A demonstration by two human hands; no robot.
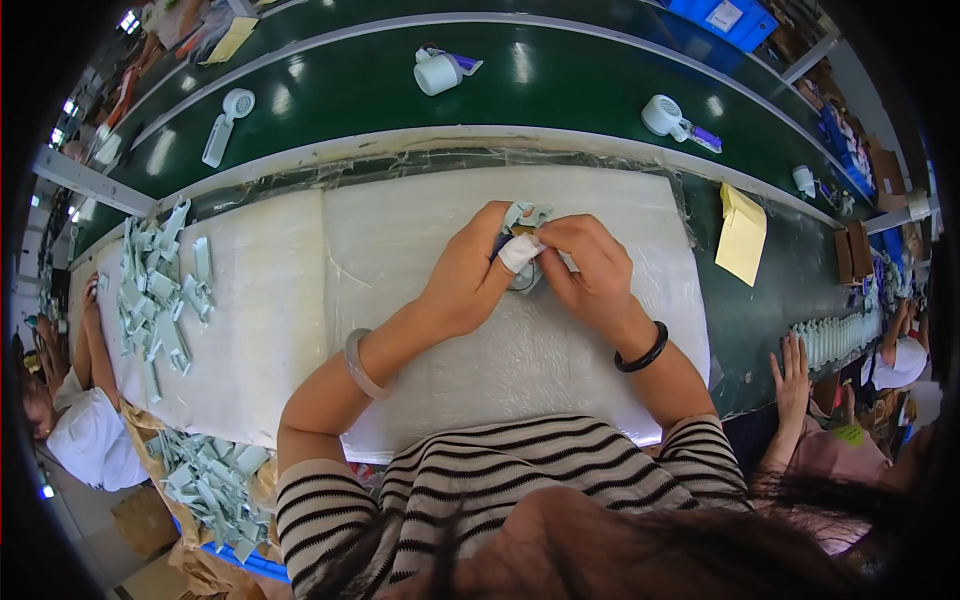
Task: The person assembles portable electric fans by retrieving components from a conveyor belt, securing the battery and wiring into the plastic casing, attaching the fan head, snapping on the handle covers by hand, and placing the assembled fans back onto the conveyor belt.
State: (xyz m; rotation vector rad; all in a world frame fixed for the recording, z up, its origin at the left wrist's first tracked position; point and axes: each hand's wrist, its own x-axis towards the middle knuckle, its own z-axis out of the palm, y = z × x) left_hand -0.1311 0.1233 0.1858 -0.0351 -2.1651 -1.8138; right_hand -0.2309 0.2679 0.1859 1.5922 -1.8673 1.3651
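Note:
My left hand (pixel 462 270) is closed around a partly assembled pale green handheld fan (pixel 526 212) over the padded worktop. A white wrap (pixel 519 253) covers its thumb, which presses on the piece. From the other side my right hand (pixel 592 268) meets it, thumb and forefinger pinched together at the piece beside the wrapped thumb. Dark blue and brownish bits show between the hands, with a thin wire below. Most of the piece is hidden by my fingers, and whatever small part the right fingertips pinch cannot be made out.
Pale green plastic covers (pixel 160 285) lie heaped at the left; more fill a lined blue bin (pixel 215 490) below. Beyond the worktop, a green conveyor (pixel 340 105) carries several fans, including one (pixel 437 73). Yellow paper (pixel 740 235) lies at right. Co-workers sit on both sides.

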